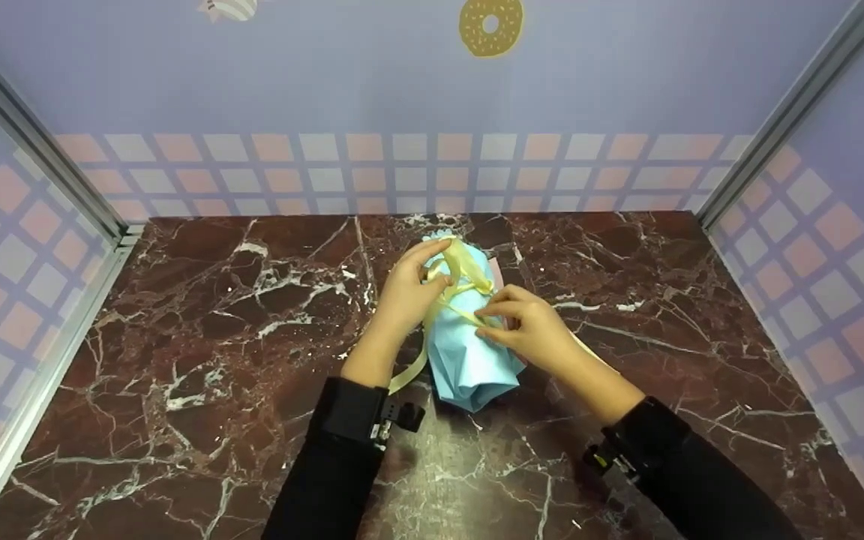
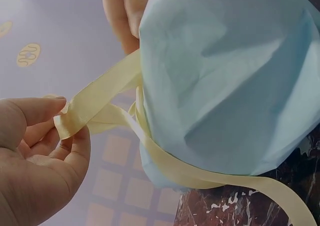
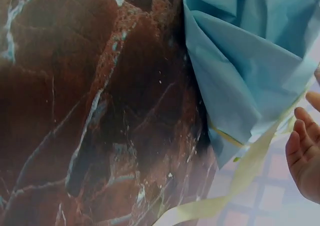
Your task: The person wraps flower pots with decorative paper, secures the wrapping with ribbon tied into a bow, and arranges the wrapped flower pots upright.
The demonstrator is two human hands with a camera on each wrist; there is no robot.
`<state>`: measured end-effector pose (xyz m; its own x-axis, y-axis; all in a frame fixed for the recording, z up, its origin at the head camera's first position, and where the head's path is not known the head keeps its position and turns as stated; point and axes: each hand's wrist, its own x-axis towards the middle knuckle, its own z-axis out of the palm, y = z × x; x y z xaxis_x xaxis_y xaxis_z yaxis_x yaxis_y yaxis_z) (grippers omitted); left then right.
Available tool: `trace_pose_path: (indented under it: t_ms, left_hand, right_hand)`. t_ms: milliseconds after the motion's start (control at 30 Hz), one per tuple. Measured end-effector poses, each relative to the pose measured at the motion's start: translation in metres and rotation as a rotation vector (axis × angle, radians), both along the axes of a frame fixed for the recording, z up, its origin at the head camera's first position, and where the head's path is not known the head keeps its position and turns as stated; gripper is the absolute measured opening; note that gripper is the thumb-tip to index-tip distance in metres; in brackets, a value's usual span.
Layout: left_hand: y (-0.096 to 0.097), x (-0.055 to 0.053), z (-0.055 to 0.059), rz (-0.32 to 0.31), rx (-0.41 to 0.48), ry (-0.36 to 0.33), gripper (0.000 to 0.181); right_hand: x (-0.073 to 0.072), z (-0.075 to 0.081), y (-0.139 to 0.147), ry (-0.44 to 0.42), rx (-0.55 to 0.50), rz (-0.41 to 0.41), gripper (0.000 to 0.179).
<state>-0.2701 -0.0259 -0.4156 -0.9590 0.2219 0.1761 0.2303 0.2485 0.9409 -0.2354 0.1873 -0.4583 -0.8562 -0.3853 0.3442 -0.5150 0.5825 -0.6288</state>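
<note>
A light blue wrapped bundle (image 1: 469,352), its paper gathered and folded, lies on the marbled table. Yellow ribbon (image 1: 469,270) goes round its middle and stands up in a loop. My left hand (image 1: 406,289) pinches that loop between thumb and fingers; the left wrist view shows the folded ribbon (image 2: 95,103) in its fingertips. From the right side of the bundle, my right hand (image 1: 529,326) pinches a thin stretch of ribbon low over the paper. In the right wrist view the right hand's fingers (image 3: 302,146) are partly cut off, and a loose ribbon tail (image 3: 245,171) hangs down.
The dark red marbled table (image 1: 252,420) has white veins. Lilac walls with pink and white squares (image 1: 312,176) enclose its back and sides, with metal corner posts (image 1: 777,112). A pink edge (image 1: 495,271) shows beside the bundle's upper right.
</note>
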Motion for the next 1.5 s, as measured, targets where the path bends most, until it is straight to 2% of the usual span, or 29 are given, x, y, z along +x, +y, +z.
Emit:
trace_pose_path:
  t_ms: [133, 233, 433, 600, 733, 900, 1100, 1200, 1400, 1500]
  left_hand:
    - [0.0, 0.001, 0.002, -0.006, 0.005, -0.005, 0.051]
    - [-0.001, 0.002, 0.003, -0.003, -0.004, 0.016, 0.05]
    - [-0.002, 0.003, 0.003, -0.003, -0.023, 0.05, 0.048]
    - [-0.003, 0.002, 0.004, 0.019, -0.084, 0.07, 0.047]
    - [-0.004, 0.002, 0.005, 0.041, -0.141, 0.094, 0.044]
    - [-0.004, 0.002, 0.006, 0.039, -0.097, 0.067, 0.042]
    - [-0.001, 0.002, 0.007, 0.01, 0.024, 0.046, 0.042]
    - [0.001, 0.003, 0.007, 0.008, 0.058, 0.053, 0.041]
    - [0.005, 0.002, 0.008, 0.004, 0.115, 0.07, 0.04]
    - [0.006, 0.002, 0.007, 0.016, 0.129, 0.07, 0.039]
  right_hand:
    - [0.0, 0.001, 0.001, 0.055, -0.023, -0.027, 0.006]
    - [-0.003, 0.005, 0.003, 0.054, -0.065, -0.11, 0.005]
    - [-0.015, 0.015, 0.006, -0.082, -0.188, -0.262, 0.006]
    - [-0.03, 0.022, 0.007, -0.177, -0.211, -0.323, 0.011]
    - [-0.041, 0.024, 0.008, -0.245, -0.273, -0.337, 0.016]
    - [-0.054, 0.025, 0.007, -0.289, -0.35, -0.313, 0.018]
    - [-0.066, 0.026, -0.001, -0.329, -0.318, -0.23, 0.019]
    - [-0.072, 0.029, -0.006, -0.34, -0.268, -0.18, 0.019]
    - [-0.082, 0.036, -0.019, -0.278, -0.073, -0.063, 0.012]
    - [-0.085, 0.039, -0.026, -0.28, 0.003, -0.012, 0.01]
